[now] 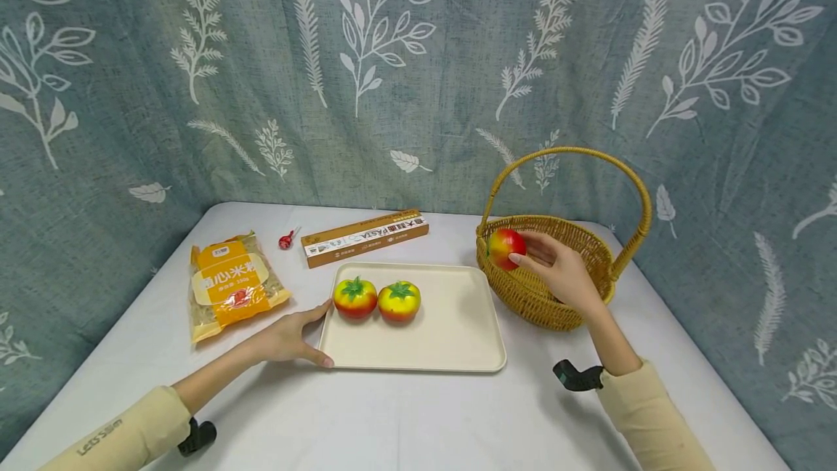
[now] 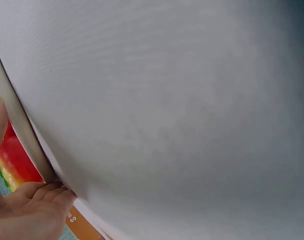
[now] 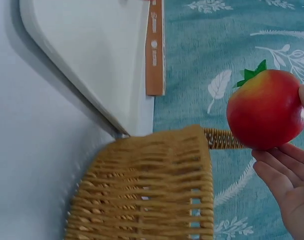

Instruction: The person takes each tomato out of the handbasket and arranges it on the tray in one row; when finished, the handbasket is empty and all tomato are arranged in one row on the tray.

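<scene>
My left hand (image 1: 288, 336) holds the left end of a cream tray (image 1: 451, 355), thumb at the near corner and fingers further back along the rim. Two red-and-yellow tomatoes (image 1: 355, 298) with green leaf tops sit side by side on the tray's left half. Over the left part of a wicker basket (image 1: 556, 315), my right hand (image 1: 559, 271) pinches another tomato (image 1: 506, 248) between thumb and fingers. In the right wrist view this tomato (image 3: 266, 110) is mostly red, its green leaves facing away from the palm.
A yellow-labelled bag of grain (image 1: 237, 286) lies left of the tray. Behind it are a small red lollipop (image 1: 286, 240) and a long brown pasta box (image 1: 366, 237). The basket's tall arched handle (image 1: 575, 150) rises beyond my right hand. A patterned curtain (image 1: 445, 151) surrounds the white table.
</scene>
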Available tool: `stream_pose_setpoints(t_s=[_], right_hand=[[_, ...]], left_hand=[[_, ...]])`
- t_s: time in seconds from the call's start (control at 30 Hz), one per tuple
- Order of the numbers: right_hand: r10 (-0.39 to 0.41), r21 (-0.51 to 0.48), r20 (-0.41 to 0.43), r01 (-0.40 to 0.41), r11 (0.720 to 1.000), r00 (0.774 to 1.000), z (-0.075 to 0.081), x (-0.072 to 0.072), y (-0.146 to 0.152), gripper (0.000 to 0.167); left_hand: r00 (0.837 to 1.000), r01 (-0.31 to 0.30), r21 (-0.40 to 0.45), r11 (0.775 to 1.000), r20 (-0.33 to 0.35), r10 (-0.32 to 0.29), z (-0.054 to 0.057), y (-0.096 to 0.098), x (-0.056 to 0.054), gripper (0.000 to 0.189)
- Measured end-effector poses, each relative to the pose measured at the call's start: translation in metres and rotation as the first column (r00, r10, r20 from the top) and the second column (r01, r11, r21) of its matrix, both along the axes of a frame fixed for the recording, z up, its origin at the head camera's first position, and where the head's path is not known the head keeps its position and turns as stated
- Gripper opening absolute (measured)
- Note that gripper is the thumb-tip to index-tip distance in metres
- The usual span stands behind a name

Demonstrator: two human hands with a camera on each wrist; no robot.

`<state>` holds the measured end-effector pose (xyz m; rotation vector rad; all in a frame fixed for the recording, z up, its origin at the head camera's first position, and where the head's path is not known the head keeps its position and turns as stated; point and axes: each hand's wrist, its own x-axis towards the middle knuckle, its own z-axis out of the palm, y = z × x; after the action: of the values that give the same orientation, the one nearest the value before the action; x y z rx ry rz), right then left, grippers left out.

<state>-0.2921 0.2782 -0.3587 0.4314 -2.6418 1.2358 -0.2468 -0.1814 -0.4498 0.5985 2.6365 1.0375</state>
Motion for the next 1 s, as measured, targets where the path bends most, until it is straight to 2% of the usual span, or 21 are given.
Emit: stream_pose_setpoints(t_s=[0.37,0.77,1.0], right_hand=[[0.111,-0.047,0.067,-0.108,0.993,0.992,-0.013,0.006,-0.014,0.058],[0.153,-0.061,0.100,-0.148,0.987,0.983,-0.031,0.009,-0.033,0.055],[0.223,-0.122,0.168,-0.204,0.971,0.960,-0.049,0.003,-0.044,0.052]], left_hand=[[1.000,-0.005,-0.005,1.000,0.002,0.005,0.000,-0.001,0.000,0.112],[1.000,-0.003,0.001,1.000,-0.004,0.003,-0.001,0.000,0.000,0.112],[1.000,-0.007,0.008,1.000,-0.003,0.007,-0.002,-0.001,-0.001,0.112]])
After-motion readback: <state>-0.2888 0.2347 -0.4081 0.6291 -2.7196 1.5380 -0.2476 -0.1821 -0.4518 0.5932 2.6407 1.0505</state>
